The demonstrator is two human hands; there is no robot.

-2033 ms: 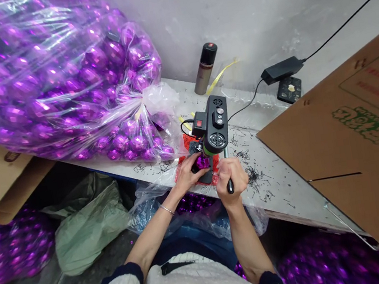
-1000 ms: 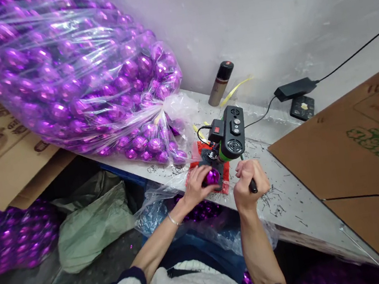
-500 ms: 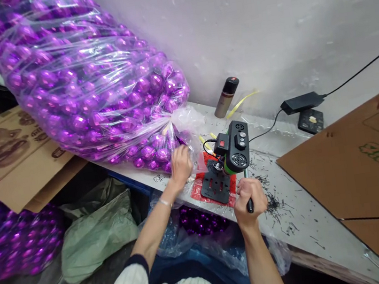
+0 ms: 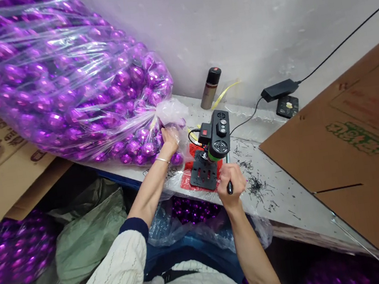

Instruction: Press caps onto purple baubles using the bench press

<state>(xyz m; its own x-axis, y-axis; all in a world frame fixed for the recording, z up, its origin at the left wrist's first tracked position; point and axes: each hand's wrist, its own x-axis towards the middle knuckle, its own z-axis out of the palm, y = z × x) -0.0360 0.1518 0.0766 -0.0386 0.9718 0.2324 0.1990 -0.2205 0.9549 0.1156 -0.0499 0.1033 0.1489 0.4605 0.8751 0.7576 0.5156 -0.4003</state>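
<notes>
A big clear plastic bag (image 4: 71,93), crinkled and glossy, fills the upper left of the frame, packed with round, faceted, mirror-bright purple balls (image 4: 133,148). Its gathered neck reaches toward the centre, where the left hand (image 4: 170,139) is in among the filmy plastic beside the lowest balls; the fingers are partly covered, so I cannot tell how far open they are or whether they have hold of a ball. Just right of centre stands a press (image 4: 219,132) with a smooth, oblong black head, on a flat, slotted dark plate (image 4: 203,171) over a shiny red sheet (image 4: 185,180). The right hand (image 4: 231,183) has its fingers curled closed around the press's rounded black lever grip (image 4: 230,187). Thin black slivers (image 4: 255,184) litter the pale, hard counter (image 4: 280,199) to the right.

By count: one press, with two round vent grilles on its head; one cylindrical spray can (image 4: 210,89) leaning behind it; one boxy black power adapter (image 4: 279,90); one printed brown cardboard box (image 4: 352,136) at right; one limp green sack (image 4: 87,242) at lower left. The balls and slivers are too many to count.
</notes>
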